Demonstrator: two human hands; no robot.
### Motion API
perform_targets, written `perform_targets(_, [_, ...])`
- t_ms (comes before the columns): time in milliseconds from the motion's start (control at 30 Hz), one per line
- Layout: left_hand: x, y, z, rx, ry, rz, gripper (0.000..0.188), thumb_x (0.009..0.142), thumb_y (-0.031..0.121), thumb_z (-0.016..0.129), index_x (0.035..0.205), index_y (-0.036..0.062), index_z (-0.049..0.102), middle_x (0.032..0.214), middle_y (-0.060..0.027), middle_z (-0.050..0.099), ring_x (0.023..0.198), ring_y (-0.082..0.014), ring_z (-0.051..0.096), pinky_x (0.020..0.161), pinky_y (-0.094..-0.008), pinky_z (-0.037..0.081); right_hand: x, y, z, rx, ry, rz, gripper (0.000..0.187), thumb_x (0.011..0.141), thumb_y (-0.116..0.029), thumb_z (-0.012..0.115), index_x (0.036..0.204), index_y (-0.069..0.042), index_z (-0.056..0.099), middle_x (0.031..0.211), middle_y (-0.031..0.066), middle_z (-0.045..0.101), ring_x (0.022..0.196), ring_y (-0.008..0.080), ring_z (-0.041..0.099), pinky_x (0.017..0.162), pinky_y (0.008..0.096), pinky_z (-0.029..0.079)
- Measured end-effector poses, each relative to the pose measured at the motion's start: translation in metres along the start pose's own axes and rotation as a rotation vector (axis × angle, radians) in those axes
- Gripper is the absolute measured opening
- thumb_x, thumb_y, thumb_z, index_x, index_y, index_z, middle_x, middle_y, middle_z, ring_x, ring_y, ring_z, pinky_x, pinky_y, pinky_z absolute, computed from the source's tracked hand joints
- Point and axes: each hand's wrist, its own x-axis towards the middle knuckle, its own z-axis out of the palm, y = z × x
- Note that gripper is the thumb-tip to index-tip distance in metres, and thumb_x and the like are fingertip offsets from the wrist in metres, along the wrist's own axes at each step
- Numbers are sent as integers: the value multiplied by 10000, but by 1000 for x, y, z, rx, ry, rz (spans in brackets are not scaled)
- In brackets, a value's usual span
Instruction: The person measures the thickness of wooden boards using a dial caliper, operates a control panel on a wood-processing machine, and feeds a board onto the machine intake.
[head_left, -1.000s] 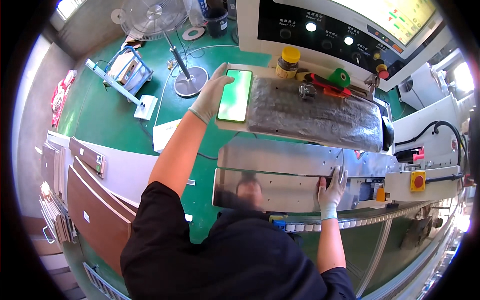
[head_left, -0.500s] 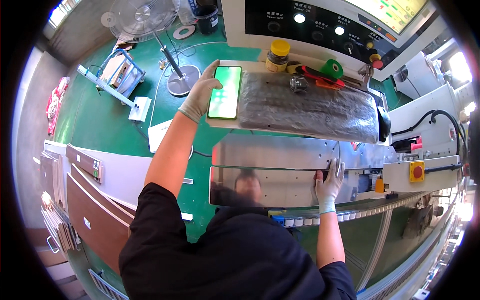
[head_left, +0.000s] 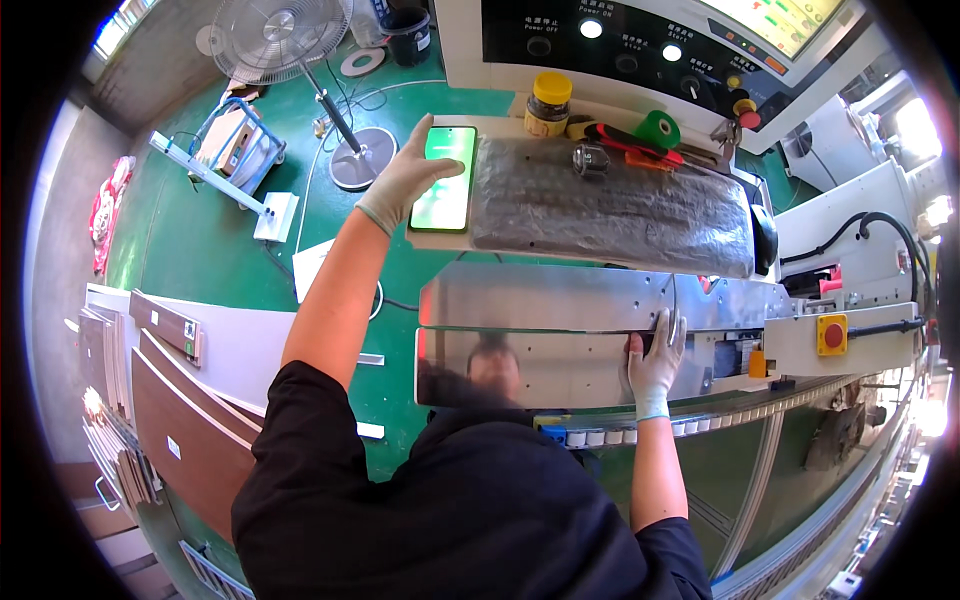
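A phone [head_left: 446, 195] with a lit green screen lies on the left end of a pale shelf [head_left: 436, 241]. My gloved left hand [head_left: 400, 184] is at its left edge, thumb stretched across the screen and index finger pointing up; the other fingers are partly hidden. Lower right, my gloved right hand [head_left: 655, 368] rests with fingers spread on shiny metal plates [head_left: 560, 365], over the gap between them. Right of the phone is what looks like a keyboard [head_left: 610, 205] under wrinkled clear plastic.
A yellow-lidded jar [head_left: 549, 104], green tape roll [head_left: 657, 130] and red-handled tool [head_left: 630, 143] sit behind the keyboard. Beyond is a control panel [head_left: 610, 45]. A red stop button [head_left: 831, 335] is at right. A fan [head_left: 364, 158] stands back left; brown boards [head_left: 185, 420] lean left.
My left thumb has moved right, from the phone's left edge farther over its screen, and the screen picture looks different. My right hand stays on the metal plates. The view has shifted slightly.
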Motion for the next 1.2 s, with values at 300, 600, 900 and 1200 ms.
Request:
perform_targets(300, [-11,-5,-12,-527,-136,-36,840,889,-27,489,1683,-1,213,1595,-199,437,1379,-295,552,1152,-383,472,-1,3,2,-6,9,-12,764,982,-398,640,1607,-28,403,1684,206,364,1583,420,270,1281,552,246])
perform_targets(600, [-14,-14,-12,-420,-163,57,907,843,-23,492,1695,-7,180,1694,-182,326,1510,-288,409,1237,-354,347,-1,6,5,6,-5,-4,781,982,-402,644,1625,-44,382,1689,207,353,1587,416,265,1278,558,242])
perform_targets(900, [10,-21,-15,-397,-62,50,734,944,92,511,1639,-32,312,1610,-167,425,1417,-257,473,1174,-324,396,-2,9,9,-9,4,-20,785,981,-397,649,1631,-58,369,1697,203,336,1584,419,263,1282,561,232])
perform_targets(1200, [71,-51,-37,554,-17,691,340,896,97,706,1215,-19,691,1244,-182,708,1156,-346,677,1009,-373,547,-2,8,9,-19,5,-12,784,985,-406,643,1633,-61,367,1696,201,338,1582,426,264,1277,572,237])
